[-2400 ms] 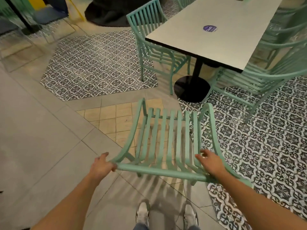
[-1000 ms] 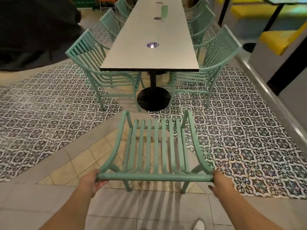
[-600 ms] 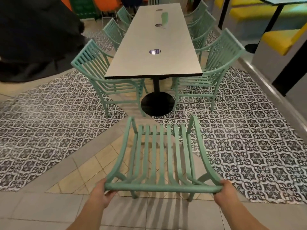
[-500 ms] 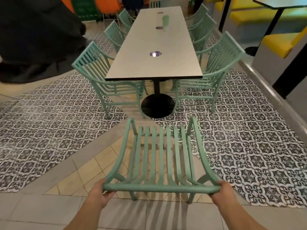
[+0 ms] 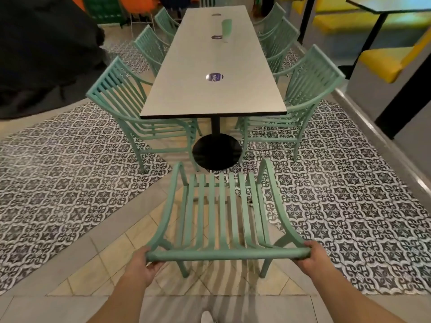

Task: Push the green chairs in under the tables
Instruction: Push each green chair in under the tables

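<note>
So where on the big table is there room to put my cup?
The near end of the long table is bare, from its front edge up to the round purple sticker. Farther back it is busier: two more round stickers and a green object.

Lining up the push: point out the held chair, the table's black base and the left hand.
held chair (image 5: pixel 229 254), head view, top rail
black base (image 5: pixel 217 151), head view, disc's middle
left hand (image 5: pixel 140 268), head view, back of hand
</note>
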`<state>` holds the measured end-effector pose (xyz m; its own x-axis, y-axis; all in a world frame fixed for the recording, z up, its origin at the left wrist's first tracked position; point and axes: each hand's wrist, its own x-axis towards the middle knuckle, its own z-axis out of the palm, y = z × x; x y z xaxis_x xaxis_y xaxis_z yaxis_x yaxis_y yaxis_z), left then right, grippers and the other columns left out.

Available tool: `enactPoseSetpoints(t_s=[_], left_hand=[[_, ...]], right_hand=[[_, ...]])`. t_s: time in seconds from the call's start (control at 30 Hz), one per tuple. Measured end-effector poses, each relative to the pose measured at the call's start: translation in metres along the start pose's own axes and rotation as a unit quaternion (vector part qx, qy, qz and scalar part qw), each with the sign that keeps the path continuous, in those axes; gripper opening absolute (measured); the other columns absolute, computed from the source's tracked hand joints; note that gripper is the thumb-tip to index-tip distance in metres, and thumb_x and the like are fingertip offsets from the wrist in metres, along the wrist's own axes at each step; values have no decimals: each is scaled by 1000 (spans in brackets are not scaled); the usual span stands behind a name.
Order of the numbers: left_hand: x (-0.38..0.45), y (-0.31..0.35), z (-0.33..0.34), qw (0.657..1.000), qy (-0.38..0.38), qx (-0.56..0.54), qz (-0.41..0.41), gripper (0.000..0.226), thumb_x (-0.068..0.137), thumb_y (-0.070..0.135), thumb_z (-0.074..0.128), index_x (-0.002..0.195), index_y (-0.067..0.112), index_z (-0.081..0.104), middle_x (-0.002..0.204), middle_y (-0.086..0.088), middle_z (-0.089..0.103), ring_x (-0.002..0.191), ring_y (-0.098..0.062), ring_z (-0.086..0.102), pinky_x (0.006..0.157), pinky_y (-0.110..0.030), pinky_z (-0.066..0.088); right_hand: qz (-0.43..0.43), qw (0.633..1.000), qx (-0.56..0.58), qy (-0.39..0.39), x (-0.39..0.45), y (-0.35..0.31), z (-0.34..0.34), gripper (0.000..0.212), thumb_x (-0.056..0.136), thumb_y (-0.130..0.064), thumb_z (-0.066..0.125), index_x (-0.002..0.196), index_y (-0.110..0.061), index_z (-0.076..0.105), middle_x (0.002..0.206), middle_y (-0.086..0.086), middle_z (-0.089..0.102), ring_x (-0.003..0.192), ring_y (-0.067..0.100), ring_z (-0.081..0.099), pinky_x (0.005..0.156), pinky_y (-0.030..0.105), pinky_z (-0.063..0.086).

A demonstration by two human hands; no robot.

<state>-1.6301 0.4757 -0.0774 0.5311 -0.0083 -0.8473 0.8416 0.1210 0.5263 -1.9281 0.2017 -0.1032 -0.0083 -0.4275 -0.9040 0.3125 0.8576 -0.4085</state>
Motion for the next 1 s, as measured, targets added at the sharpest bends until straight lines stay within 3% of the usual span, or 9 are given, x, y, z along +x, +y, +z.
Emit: enactPoseSetpoints(t_s=[0.17,0.3,0.4,0.5,0.6,0.73,0.87,1.0], left_hand=[[20,32,29,1000,-20,6,8,37,98,8,50,134,1,42,139,-26,44,124,-44,48,99,-52,45],[42,52,45,1000,-25,7,8,44,95,9,56,135,0,41,138,-27,44,121,-44,50,98,-52,47],[54,64,59,1000,-28,8,8,45,93,9,58,135,0,43,137,-25,45,120,-42,51,99,-51,48],[62,72,73,999,-33,3,4,46,92,7,60,134,-2,44,134,-23,47,120,-41,51,99,-50,48],[71,80,86,1000,-27,7,0,46,92,7,59,135,-2,45,136,-25,47,120,-42,51,97,-50,48],[80,92,103,1000,-20,3,-1,46,93,10,60,135,2,43,138,-23,46,122,-42,50,100,-52,46],[89,102,118,1000,-21,-2,-4,46,93,10,60,135,1,44,138,-22,47,122,-41,52,100,-51,46],[99,113,130,1000,-25,2,-8,46,90,10,64,132,1,45,134,-22,51,118,-41,54,99,-50,47]], right_hand=[[-10,1000,-10,3,10,-10,42,31,93,-8,38,124,-4,46,119,19,49,84,38,51,91,49,41],[-2,1000,-21,8,24,-18,69,48,90,-10,40,137,-3,42,125,20,51,87,38,53,69,53,46],[1,999,-34,3,31,-25,86,60,79,-7,44,139,-4,42,123,19,53,95,38,55,65,50,47],[-1,999,-48,-11,37,-36,106,59,80,-7,43,139,-6,44,129,19,55,114,37,53,74,52,48],[0,999,-41,12,43,-43,122,49,88,-11,42,136,-5,45,121,20,56,109,37,54,86,55,47],[8,999,-34,23,81,-51,128,55,77,-11,48,132,-4,46,127,21,54,114,41,53,74,59,52],[-5,999,-47,14,54,-57,153,52,80,-7,47,132,-3,45,131,19,52,114,38,53,91,57,46],[-15,999,-43,16,46,-60,174,41,90,-9,46,130,-4,47,126,19,52,101,37,54,94,54,44]])
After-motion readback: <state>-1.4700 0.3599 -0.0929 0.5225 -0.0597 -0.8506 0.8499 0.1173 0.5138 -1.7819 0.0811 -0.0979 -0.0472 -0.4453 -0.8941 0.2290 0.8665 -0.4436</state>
